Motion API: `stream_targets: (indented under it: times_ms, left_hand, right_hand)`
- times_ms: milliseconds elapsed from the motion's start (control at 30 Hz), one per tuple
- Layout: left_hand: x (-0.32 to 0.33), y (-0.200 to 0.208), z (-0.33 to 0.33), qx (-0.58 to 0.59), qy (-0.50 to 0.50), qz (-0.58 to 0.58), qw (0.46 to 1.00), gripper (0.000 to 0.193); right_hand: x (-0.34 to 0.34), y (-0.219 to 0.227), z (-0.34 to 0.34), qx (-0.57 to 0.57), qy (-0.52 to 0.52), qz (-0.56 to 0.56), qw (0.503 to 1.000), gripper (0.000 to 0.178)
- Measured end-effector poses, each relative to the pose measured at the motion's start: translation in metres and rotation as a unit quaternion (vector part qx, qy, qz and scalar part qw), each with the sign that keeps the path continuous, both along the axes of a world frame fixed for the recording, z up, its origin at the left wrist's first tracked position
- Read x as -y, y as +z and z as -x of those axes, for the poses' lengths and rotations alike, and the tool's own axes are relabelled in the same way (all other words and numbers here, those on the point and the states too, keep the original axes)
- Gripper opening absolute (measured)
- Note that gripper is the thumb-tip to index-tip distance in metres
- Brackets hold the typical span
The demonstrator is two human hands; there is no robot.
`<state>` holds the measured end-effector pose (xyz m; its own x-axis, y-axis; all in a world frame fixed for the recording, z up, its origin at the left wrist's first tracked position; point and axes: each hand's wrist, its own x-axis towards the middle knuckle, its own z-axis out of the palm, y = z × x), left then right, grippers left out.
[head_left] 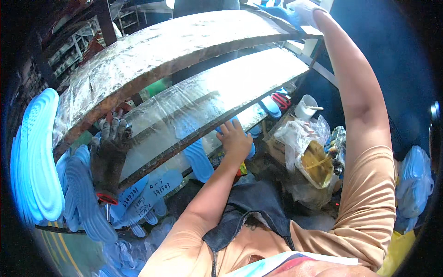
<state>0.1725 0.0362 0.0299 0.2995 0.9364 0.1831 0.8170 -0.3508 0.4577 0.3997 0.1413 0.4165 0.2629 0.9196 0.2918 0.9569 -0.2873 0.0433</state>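
Note:
My left hand [235, 144] is bare, its fingers spread over the front edge of the lower shelf [258, 69]. Under and beside those fingers lies a light-blue insole [251, 151], partly covered by the hand. Another blue insole [199, 161] hangs over the same edge, left of the hand. In a white glove, my right hand [305, 13] reaches up to the far right end of the upper board [175, 34]. It is at a blue piece [282, 15] there, whose shape I cannot make out. Glare and the picture's edge hide that hand's fingers.
Stacked blue insoles [39, 157] stand at the left, beside a dark glove [110, 143] with a red cuff. Insoles with handwriting [154, 191] lie below. A white cup [305, 107] and an open container with yellowish contents [316, 164] stand right; bagged blue pieces [414, 180] hang farther right.

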Motion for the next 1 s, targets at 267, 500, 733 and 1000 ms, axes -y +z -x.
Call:
stream_targets:
  times_ms: [267, 500, 733, 1000]
  left_hand:
    - [-0.008, -0.012, 0.008, 0.036, 0.026, -0.064, 0.997, 0.06]
    - [-0.001, -0.03, 0.021, 0.096, 0.005, -0.087, 0.992, 0.066]
    - [0.024, 0.038, 0.062, 0.407, -0.108, 0.22, 0.88, 0.073]
    - [0.195, 0.109, -0.024, 0.592, -0.427, 0.627, 0.272, 0.076]
  right_hand:
    - [0.002, -0.021, 0.021, 0.074, -0.002, 0.058, 0.996, 0.076]
    - [0.071, -0.028, 0.01, 0.19, -0.008, -0.207, 0.96, 0.035]
    - [0.258, -0.028, 0.011, 0.157, 0.182, -0.143, 0.96, 0.036]
    - [0.42, -0.053, -0.047, 0.059, 0.051, -0.037, 0.996, 0.045]
